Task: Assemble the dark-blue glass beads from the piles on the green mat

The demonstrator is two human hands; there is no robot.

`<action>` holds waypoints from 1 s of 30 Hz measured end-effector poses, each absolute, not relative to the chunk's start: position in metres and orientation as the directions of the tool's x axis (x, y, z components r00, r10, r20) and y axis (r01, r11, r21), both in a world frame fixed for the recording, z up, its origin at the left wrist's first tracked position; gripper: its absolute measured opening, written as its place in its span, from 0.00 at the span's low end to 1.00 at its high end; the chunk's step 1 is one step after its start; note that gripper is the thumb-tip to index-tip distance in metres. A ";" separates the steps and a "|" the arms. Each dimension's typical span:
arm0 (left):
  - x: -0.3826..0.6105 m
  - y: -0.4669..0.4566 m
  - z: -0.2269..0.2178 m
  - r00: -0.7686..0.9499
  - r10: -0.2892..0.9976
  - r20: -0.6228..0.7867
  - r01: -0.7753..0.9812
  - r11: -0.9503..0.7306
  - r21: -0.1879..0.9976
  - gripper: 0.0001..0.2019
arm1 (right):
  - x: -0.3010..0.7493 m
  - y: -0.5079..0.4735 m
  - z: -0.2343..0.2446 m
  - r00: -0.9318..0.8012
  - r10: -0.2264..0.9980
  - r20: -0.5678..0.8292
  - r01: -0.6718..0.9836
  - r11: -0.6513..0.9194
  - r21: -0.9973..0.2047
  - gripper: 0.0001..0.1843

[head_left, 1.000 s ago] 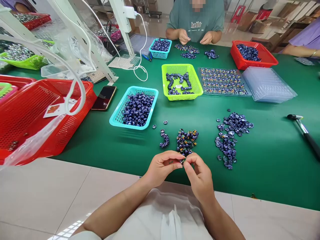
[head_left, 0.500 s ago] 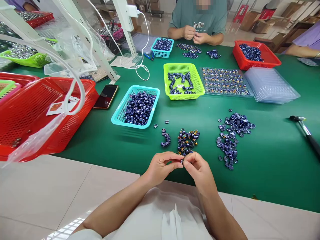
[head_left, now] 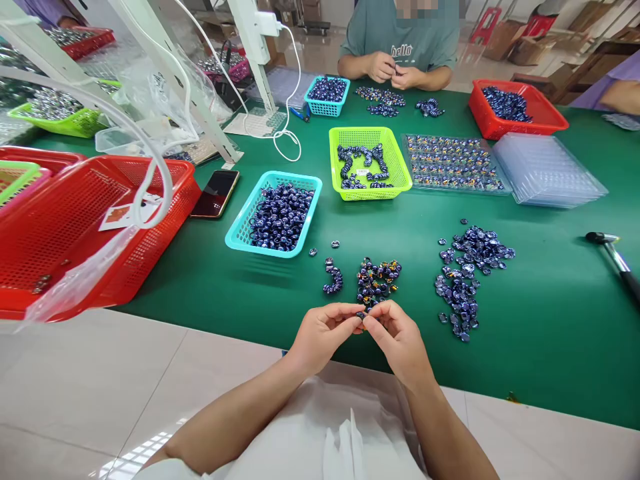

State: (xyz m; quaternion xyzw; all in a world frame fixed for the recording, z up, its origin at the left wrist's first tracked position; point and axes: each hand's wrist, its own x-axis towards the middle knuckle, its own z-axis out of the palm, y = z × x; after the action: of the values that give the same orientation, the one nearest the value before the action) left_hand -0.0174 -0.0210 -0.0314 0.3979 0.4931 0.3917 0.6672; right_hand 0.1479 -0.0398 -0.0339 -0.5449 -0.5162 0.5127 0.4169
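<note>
Both hands meet near the table's front edge, fingertips pinched together around one small dark shiny ring-like piece [head_left: 361, 315]. My left hand [head_left: 323, 335] grips it from the left, and my right hand [head_left: 399, 339] pinches it from the right. Fingers hide most of the piece. Just beyond the fingertips lies a pile of dark pieces with orange glints [head_left: 376, 280]. A short curved row of dark blue pieces [head_left: 333, 277] sits left of that pile. Farther right are loose flat, shiny blue-purple pieces [head_left: 463, 293].
A light-blue basket [head_left: 235, 233] of dark rings, a green basket [head_left: 336, 141], a filled clear tray [head_left: 457, 163] and stacked clear trays [head_left: 550, 170] stand beyond. A phone [head_left: 216, 193] and red basket [head_left: 165, 233] lie left, a hammer [head_left: 613, 257] right. A person [head_left: 400, 47] works opposite.
The small piece between my fingertips has turned and shows more of its dark side. Both hands stay close together in nearly the same place. The view has shifted slightly.
</note>
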 end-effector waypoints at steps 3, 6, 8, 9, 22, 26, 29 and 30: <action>-0.017 -0.017 -0.026 0.180 0.914 -0.365 -0.136 0.390 0.911 0.09 | 0.151 -0.045 -0.037 -0.048 0.994 -0.094 0.146 -0.086 -0.986 0.09; -0.017 -0.013 -0.024 0.173 0.918 -0.356 -0.112 0.378 0.919 0.08 | 0.154 -0.052 -0.040 -0.015 1.000 -0.004 0.224 0.000 -0.975 0.08; -0.017 -0.012 -0.023 0.176 0.924 -0.340 -0.091 0.360 0.929 0.07 | 0.156 -0.056 -0.040 -0.022 0.997 0.072 0.273 0.076 -0.959 0.06; -0.017 -0.012 -0.024 0.179 0.926 -0.331 -0.086 0.350 0.933 0.06 | 0.156 -0.057 -0.039 -0.034 0.993 0.117 0.296 0.121 -0.947 0.05; -0.010 -0.008 -0.028 0.245 0.904 -0.352 -0.034 0.370 0.928 0.05 | 0.156 -0.052 -0.050 -0.228 0.844 0.486 0.629 0.508 -0.588 0.19; -0.012 -0.003 -0.031 0.299 0.852 -0.431 -0.001 0.451 0.892 0.06 | 0.166 -0.052 -0.053 -0.334 0.810 0.482 0.685 0.560 -0.466 0.21; -0.012 0.000 -0.033 0.349 0.798 -0.491 -0.041 0.537 0.843 0.07 | 0.171 -0.051 -0.050 -0.405 0.766 0.499 0.691 0.614 -0.382 0.20; -0.012 0.001 -0.033 0.371 0.777 -0.508 -0.055 0.565 0.824 0.07 | 0.172 -0.050 -0.049 -0.422 0.751 0.507 0.686 0.630 -0.363 0.20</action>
State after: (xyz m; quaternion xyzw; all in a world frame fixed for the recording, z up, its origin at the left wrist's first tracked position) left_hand -0.0124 0.0012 -0.0332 0.3721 0.4851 0.2815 0.7396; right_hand 0.1716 -0.0502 -0.0495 -0.4270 -0.8417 0.0498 0.3267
